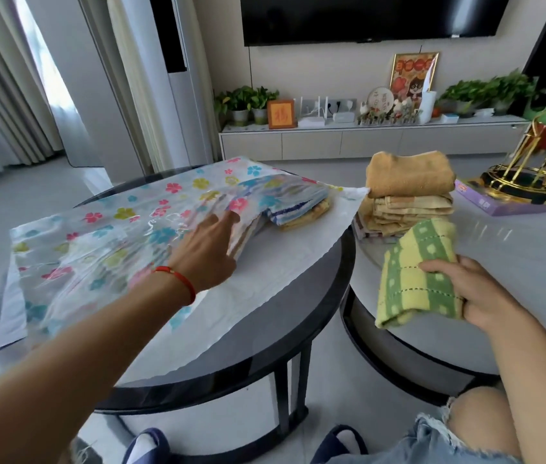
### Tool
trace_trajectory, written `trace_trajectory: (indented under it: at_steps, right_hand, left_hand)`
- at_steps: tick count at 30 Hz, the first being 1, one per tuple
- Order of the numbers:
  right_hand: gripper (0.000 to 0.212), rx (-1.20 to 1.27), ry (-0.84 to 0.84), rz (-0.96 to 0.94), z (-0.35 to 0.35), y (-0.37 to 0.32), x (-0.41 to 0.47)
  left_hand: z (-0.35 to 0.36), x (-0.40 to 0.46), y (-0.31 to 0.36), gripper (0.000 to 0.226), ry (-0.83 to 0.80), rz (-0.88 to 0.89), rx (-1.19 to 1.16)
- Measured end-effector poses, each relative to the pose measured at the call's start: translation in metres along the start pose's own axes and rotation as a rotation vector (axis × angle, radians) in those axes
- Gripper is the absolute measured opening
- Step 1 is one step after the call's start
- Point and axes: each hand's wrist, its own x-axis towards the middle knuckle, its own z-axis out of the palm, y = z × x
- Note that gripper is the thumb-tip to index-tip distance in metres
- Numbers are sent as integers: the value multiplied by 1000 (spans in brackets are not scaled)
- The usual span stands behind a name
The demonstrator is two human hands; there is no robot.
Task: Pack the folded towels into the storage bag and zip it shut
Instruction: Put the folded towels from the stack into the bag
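A clear storage bag (104, 236) printed with coloured flowers lies flat on the round dark-rimmed table (328, 296). A few folded towels (295, 209) sit inside it near its right, open end. My left hand (209, 249) is at that opening, fingers reaching under the plastic flap and lifting it. My right hand (479, 296) grips a folded green-and-yellow towel (415, 272) over the gap between the tables. A stack of folded orange and beige towels (405, 192) stands on the second table at the right.
A lower round table (515, 262) at the right carries a gold rack (532, 162) on a purple box (512, 205). A TV cabinet (365, 139) with plants and frames stands behind. My knee (479, 426) and slippers are below.
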Motion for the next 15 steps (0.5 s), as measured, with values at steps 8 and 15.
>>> trace_trajectory:
  at_steps: [8,15]
  right_hand:
    - [40,246,-638,64,150,6,-60]
    - [16,441,-689,161,324,19,-72]
  left_hand:
    - [-4,-41,-10,24,237,-106,-17]
    - [-46,-38,-21,29,439,-49,-91]
